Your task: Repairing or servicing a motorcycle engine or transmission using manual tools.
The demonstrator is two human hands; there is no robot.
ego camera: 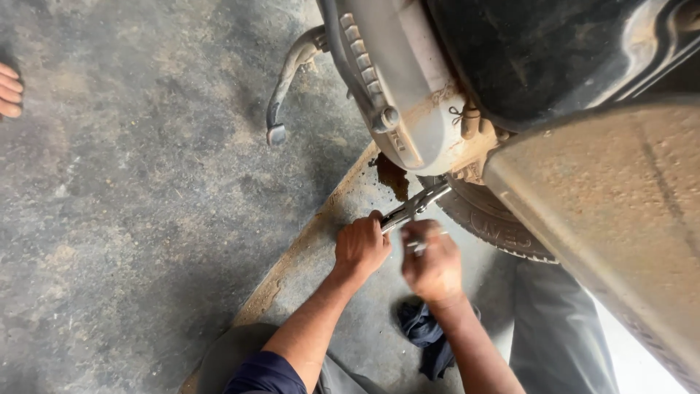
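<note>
My left hand (359, 248) grips the handle end of metal locking pliers (417, 205), whose jaws reach up under a scooter's dusty engine casing (408, 87) beside the rear tyre (487, 219). My right hand (433, 264) is closed just to the right of the left one, holding the lower handle of the same pliers or a small metal part; it is blurred. Both forearms come in from the bottom of the view.
A kickstart lever (286, 80) sticks out left of the casing. A dark oil stain (392, 176) marks the grey slab (379, 321). A dark blue rag (426, 335) lies below my right hand. Another person's toes (9, 89) show at the left edge. A dusty mudguard (620, 211) fills the right.
</note>
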